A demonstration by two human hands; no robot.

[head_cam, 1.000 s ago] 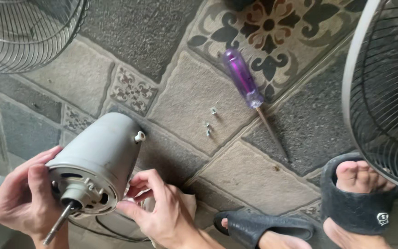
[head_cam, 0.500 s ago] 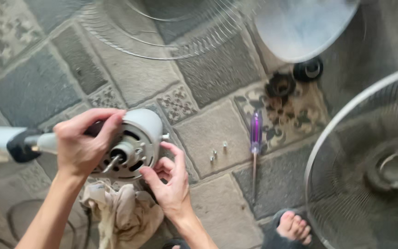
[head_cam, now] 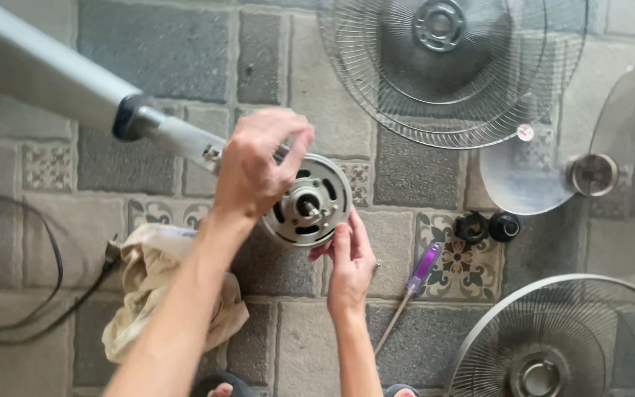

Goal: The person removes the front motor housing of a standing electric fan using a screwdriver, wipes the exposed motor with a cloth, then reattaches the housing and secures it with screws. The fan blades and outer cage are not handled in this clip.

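Note:
A grey fan motor [head_cam: 309, 201] with its shaft facing up sits on top of a pale stand pole [head_cam: 60, 84]. My left hand [head_cam: 259, 165] grips the motor housing from above and the left. My right hand [head_cam: 348, 259] touches the lower right edge of the motor's front plate with its fingertips. A purple-handled screwdriver [head_cam: 414, 281] lies on the tiled floor just right of my right hand.
A wire fan guard [head_cam: 450, 66] lies at the top, another guard [head_cam: 560, 342] at the bottom right. Clear fan blades [head_cam: 553, 176] and two black caps [head_cam: 488, 227] lie to the right. A beige cloth [head_cam: 156, 287] and a black cable [head_cam: 31, 294] lie at the left.
The view has pulled back and shifted. My left hand has moved over the top of the motor. My right hand stays at the motor's lower edge.

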